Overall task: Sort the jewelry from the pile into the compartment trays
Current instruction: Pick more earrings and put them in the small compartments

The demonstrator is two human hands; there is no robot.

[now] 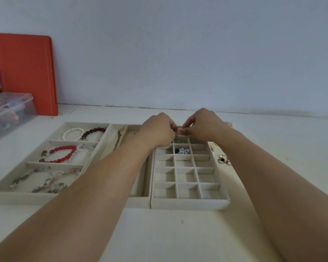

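Beige velvet lines the three trays at centre frame, and your forearms cross them from the lower corners. Nearest you, the grid tray (189, 202) at centre right shows mostly bare cells; only two in its far rows hold anything, one with small blue-and-white pieces (182, 151) and one behind it with something green (177, 141). Beside it, the long-slot tray (138, 202) carries a chain (144, 183) in one slot and a second chain (117, 140) in another. At left, the bracelet tray (17, 195) looks well filled: grey and pink bracelets (44, 181) near, a red bead bracelet (60, 154) in the middle, a pearl bracelet (72, 133) and a dark red one (94, 131) at the back.

Above the grid tray's far edge, your left hand (157, 130) and right hand (202, 125) meet, fingers curled, tips pinched together around something too small to identify. Right of the grid tray, loose earrings and rings (222, 159) lie on the worktop (169, 233), with another small piece (229, 124) further back. Judged from this, bracelets are largely sorted and small items remain.
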